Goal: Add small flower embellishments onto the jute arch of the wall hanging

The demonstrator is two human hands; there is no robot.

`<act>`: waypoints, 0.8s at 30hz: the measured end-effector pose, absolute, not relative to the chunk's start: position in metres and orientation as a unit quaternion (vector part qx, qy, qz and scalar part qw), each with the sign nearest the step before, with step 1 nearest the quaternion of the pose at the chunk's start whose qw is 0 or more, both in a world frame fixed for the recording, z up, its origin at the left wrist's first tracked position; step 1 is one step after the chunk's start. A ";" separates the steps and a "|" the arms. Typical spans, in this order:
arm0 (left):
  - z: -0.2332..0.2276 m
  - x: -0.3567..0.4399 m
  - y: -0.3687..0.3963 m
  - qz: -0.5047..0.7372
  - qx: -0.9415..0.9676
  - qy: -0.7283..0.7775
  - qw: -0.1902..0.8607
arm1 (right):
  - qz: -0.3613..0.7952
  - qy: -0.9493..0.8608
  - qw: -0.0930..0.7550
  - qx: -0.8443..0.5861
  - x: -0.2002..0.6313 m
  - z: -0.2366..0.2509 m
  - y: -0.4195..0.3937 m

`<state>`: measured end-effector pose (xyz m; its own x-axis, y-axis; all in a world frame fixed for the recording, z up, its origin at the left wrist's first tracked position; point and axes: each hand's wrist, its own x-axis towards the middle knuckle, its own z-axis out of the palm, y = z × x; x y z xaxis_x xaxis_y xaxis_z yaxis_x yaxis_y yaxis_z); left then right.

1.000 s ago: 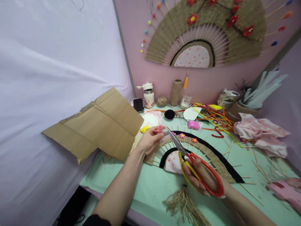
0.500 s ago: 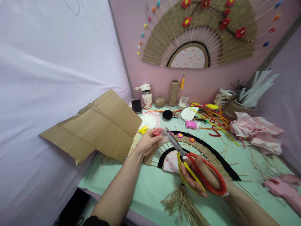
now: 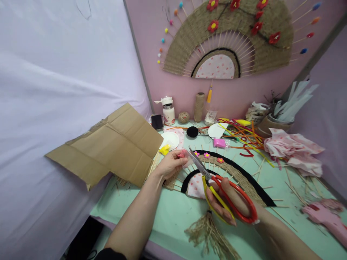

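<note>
My left hand [image 3: 172, 165] pinches a small clear plastic packet with something coral-red inside [image 3: 182, 154]. In my right hand [image 3: 221, 200] is a pair of scissors [image 3: 204, 169] with one red and one yellow handle loop. The blades point up and left, their tips close to the packet; whether they touch it I cannot tell. Below both hands lies a woven twine fan [image 3: 238, 177] with black edging, thin sticks and small flowers [image 3: 206, 155]. Its dotted cloth centre [image 3: 195, 185] is partly covered by my right hand and the scissors.
Folded cardboard [image 3: 114, 144] leans at the left. A twine tassel [image 3: 210, 234] lies near the front, a pink glue gun [image 3: 324, 216] at the right. Behind are a yellow packet [image 3: 164, 149], a pink packet [image 3: 219, 143], pipe cleaners [image 3: 246, 150] and a white bottle [image 3: 168, 113]. A larger fan [image 3: 187, 47] hangs on the wall.
The scissors and my right hand have shifted very slightly left, while the packet stays in my left hand. The whole view has moved a little.
</note>
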<state>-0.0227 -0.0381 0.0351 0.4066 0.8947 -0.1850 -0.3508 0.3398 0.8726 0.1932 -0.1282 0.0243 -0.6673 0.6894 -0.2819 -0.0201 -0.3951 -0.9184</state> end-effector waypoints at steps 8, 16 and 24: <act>0.031 -0.023 -0.038 0.403 0.419 0.338 0.740 | 0.776 -0.469 0.245 -0.343 0.191 0.031 -0.130; 0.037 -0.035 -0.035 0.365 0.475 0.374 0.707 | 0.745 -0.469 0.219 -0.420 0.198 0.037 -0.129; 0.041 -0.046 -0.032 0.355 0.501 0.386 0.688 | 0.733 -0.477 0.187 -0.447 0.221 0.040 -0.125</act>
